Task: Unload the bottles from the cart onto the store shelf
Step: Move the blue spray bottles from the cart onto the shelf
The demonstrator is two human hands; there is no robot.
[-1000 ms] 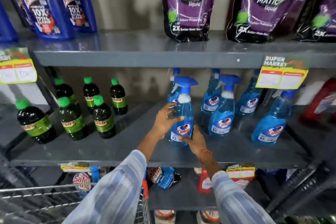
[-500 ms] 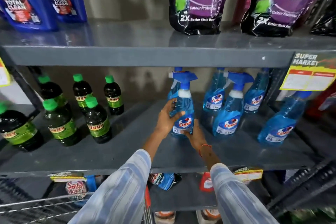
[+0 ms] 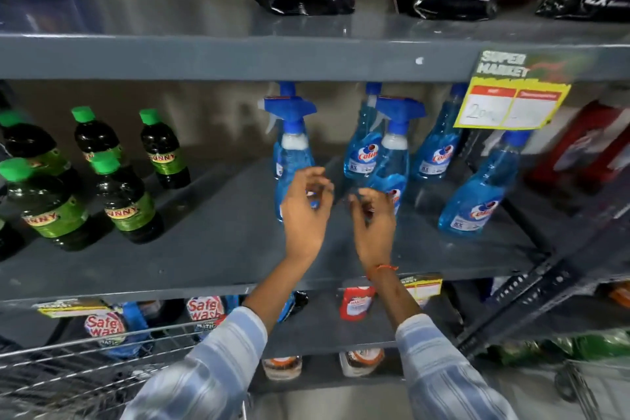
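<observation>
Blue spray bottle stands upright on the middle shelf, leftmost of the blue sprayers, trigger head pointing left. Left hand is raised in front of its lower body, fingers curled loosely and spread, holding nothing (contact with the bottle can't be judged through the motion blur). Right hand hangs just beside the left, fingers likewise loose and empty, an orange thread on the wrist. Both forearms reach up from striped sleeves. More blue spray bottles stand to the right; green-capped dark bottles well apart at left. Wire cart at lower left.
</observation>
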